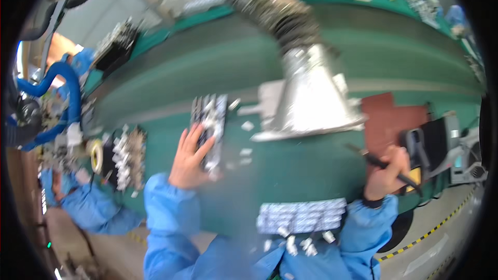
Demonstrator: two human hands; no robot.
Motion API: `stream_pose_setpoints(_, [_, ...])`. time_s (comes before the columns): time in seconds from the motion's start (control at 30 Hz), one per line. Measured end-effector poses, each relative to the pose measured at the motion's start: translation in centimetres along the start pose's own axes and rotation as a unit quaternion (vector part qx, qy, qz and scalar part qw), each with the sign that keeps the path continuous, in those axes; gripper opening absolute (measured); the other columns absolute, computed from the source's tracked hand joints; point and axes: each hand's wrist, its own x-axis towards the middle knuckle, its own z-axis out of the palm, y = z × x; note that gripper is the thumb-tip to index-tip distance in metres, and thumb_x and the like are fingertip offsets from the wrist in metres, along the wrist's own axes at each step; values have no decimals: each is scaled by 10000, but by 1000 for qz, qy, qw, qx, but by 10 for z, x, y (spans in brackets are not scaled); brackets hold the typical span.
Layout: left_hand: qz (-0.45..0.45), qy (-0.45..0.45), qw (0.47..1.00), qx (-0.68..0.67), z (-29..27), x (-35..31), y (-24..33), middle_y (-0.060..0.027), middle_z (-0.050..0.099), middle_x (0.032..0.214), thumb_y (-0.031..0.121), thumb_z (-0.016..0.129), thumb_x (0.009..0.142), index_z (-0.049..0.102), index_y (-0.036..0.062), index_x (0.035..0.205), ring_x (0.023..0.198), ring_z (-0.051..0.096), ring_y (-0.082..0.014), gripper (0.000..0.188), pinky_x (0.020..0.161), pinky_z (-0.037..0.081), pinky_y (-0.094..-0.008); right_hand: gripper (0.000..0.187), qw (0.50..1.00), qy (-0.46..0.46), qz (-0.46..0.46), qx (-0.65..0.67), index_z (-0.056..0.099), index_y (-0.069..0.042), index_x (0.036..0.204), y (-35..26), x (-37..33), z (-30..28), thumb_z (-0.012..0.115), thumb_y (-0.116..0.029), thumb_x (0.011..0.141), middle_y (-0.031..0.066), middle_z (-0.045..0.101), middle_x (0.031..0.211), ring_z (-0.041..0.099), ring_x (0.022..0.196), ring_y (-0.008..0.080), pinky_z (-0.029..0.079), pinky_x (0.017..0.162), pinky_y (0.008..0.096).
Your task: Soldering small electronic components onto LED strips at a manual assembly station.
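In my right hand [386,173] is a soldering iron [376,161], its black handle gripped and its thin metal tip pointing up and left. My left hand [192,161] has its fingers spread, with the fingertips over the near left side of a narrow grey slotted fixture [218,119]. White and dark small parts sit in that fixture; motion blurs their detail. Whether the fingertips press on it I cannot tell. Close to my body lies a pale block of rowed small parts [301,215], with several loose white pieces [290,243] along its near edge.
A silver fume hood [316,98] on a flexible duct hangs over the green bench [290,166]. At right are a reddish-brown mat [381,116] and a soldering iron stand [415,150]. White connectors [122,158] lie in a row at left, near a co-worker's blue sleeve [98,210].
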Motion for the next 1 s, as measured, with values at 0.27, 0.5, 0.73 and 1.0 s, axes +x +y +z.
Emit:
stream_pose_setpoints(0.27, [-15, 11, 998, 63, -37, 99, -75, -224, 412, 1516, 428, 887, 628, 563, 106, 1393, 1349, 431, -457, 891, 1151, 318, -561, 409, 998, 33, 29, 38, 443, 0, 602, -2, -20, 33, 517, -134, 982, 61, 476, 578, 434, 539, 115, 312, 507, 289])
stream_pose_setpoints(0.5, [-83, 122, 986, 76, -9, 247, -133, -184, 369, 1551, 306, 862, 736, 529, 87, 1396, 1338, 443, -414, 771, 1114, 381, -465, 401, 999, 48, -2, 7, 459, 17, 613, -2, -7, 39, 515, -149, 974, 67, 482, 531, 419, 474, 115, 299, 466, 294])
stream_pose_setpoints(0.73, [-41, 179, 983, -12, -44, 187, -59, -180, 512, 1408, 155, 772, 823, 598, 32, 1275, 1260, 540, -368, 500, 1046, 441, -418, 391, 998, 56, 3, 6, 465, 21, 617, -8, -8, 34, 518, -144, 968, 68, 495, 537, 433, 475, 124, 314, 468, 292])
stream_pose_setpoints(1.0, [-33, -137, 968, -207, -67, 55, 75, -140, 686, 884, 148, 807, 811, 711, 13, 1026, 813, 699, -255, 271, 739, 559, -348, 385, 999, 39, 5, 21, 472, 24, 617, -10, -8, 34, 514, -130, 967, 77, 501, 539, 442, 479, 128, 326, 475, 293])
